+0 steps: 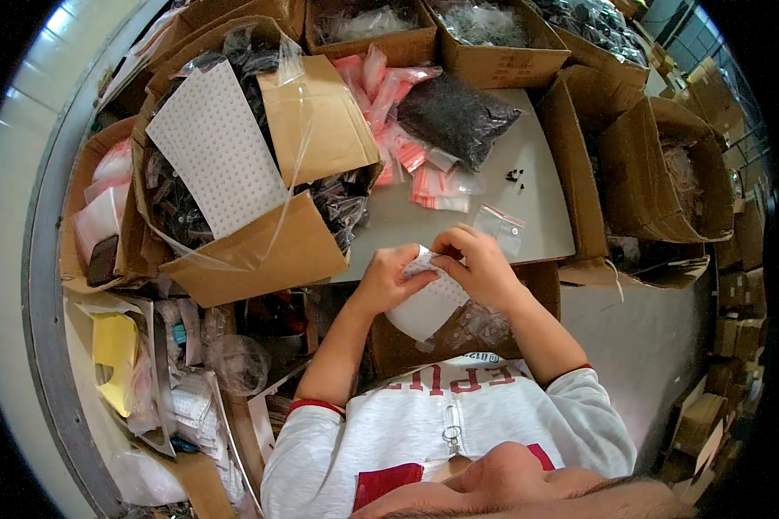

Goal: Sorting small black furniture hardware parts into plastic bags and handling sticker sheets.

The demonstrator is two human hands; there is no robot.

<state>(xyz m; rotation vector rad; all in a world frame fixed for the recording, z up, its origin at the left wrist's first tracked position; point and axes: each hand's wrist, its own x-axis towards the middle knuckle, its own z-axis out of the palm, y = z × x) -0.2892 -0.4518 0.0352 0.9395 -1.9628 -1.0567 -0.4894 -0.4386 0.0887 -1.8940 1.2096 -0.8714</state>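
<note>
Both the left hand (pixel 388 278) and right hand (pixel 480 264) pinch a white dotted sheet (pixel 426 304) in their fingers at the edge of a desk (pixel 537 182) ringed by cardboard boxes (pixel 320 112).

A grey work table (pixel 528 186) stands ringed by open cardboard boxes (pixel 658 169), with a pale wall (pixel 9 225) at left and stacked cartons (pixel 740 329) at right.

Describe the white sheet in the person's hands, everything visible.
The white sheet is thin, flexible, paper-like and covered in a regular grid of small dots. It curls downward over the near edge of the grey table. The left hand grips its upper left part; the right hand pinches its top edge. Its lower end hangs free above a cardboard box.
</note>
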